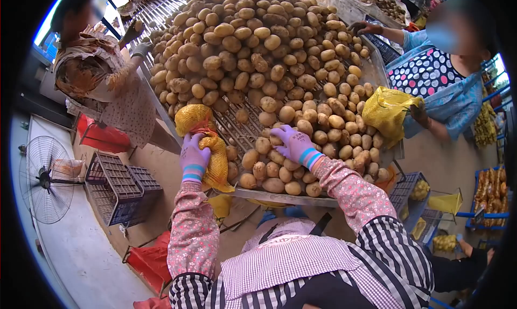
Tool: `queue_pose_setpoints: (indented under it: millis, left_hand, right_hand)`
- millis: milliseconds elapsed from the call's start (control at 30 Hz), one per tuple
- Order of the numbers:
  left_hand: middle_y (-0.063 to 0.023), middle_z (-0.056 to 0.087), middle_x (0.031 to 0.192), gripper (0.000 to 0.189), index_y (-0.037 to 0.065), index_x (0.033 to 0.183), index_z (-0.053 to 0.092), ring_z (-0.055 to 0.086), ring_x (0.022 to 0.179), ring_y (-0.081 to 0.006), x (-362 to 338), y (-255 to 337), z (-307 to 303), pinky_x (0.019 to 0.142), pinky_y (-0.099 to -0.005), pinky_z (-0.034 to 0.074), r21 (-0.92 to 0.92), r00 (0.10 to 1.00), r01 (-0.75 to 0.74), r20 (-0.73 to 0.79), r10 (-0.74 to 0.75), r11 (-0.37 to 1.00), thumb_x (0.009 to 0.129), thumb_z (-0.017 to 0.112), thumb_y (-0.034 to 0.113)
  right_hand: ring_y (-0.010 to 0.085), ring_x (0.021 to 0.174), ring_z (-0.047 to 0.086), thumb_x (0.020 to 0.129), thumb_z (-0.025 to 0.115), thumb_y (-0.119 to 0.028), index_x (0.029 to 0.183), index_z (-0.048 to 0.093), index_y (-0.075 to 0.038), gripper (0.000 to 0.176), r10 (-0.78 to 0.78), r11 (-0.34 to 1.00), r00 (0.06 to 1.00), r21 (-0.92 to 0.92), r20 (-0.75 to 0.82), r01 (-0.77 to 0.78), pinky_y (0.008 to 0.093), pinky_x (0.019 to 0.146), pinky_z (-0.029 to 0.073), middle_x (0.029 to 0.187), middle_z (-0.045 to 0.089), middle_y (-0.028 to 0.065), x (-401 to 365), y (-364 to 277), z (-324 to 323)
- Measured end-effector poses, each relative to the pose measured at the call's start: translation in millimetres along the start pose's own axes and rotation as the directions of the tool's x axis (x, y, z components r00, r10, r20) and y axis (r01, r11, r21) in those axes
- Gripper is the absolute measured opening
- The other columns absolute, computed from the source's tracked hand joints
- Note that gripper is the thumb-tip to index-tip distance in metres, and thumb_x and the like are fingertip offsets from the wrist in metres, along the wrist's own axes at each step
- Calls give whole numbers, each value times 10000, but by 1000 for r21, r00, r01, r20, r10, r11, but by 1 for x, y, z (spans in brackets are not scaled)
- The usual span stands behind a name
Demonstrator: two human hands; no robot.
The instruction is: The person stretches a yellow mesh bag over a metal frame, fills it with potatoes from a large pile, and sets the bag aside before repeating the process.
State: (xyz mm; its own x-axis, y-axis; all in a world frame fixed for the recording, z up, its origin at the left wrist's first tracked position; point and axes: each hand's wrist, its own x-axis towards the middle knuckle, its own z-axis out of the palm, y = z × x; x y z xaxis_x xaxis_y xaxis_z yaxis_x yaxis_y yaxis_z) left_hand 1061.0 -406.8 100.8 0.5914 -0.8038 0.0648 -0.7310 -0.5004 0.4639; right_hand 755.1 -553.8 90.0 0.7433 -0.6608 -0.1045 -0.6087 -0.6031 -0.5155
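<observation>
My left hand (195, 155), in a purple glove, is closed on a yellow mesh bag (216, 161) at the near left of the sorting table. The bag's far end bulges, and a reddish band crosses its middle. My right hand (294, 144), gloved the same way, reaches in among the potatoes near the table's front edge. Its fingers and thumb curve round a potato (275, 140), which they partly cover. Loose potatoes (273, 185) lie around that hand, and a large heap of potatoes (242, 34) rises beyond it.
The slatted metal table (245, 139) has a raised front rim. At the left a person (102, 77) stands by the heap; at the right another person holds a yellow mesh bag (389, 114). Plastic crates (116, 188), a fan (46, 178) and red sacks (153, 260) stand around below.
</observation>
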Motion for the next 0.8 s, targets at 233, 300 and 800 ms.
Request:
queue_pose_setpoints:
  millis: [233,300,800]
  left_hand:
    - [-136,488,1475,578,182,1321,631,549,1270,-366,-4,17,-32,1027,-458,479,143,975,-58,222,25,988,769,772,281]
    - [-124,461,1512,622,187,1349,615,522,1304,-369,-15,43,-42,1049,-474,460,262,977,-49,215,-9,964,767,795,313]
    - [-105,627,1290,578,151,1389,550,631,1153,-302,-125,72,76,843,-455,586,-393,702,604,675,229,-693,979,570,559]
  right_hand:
    - [148,1071,644,987,687,-344,1366,552,-148,447,279,605,926,795,-255,37,294,879,556,1169,647,37,-26,24,4]
    - [122,992,663,1021,637,-371,1363,555,-176,402,406,-4,891,975,-203,224,252,794,577,1143,655,21,-33,23,-12]
    - [340,1158,631,915,684,-219,1283,617,-154,380,-8,986,985,166,-175,37,441,959,540,1318,611,102,10,-27,-13]
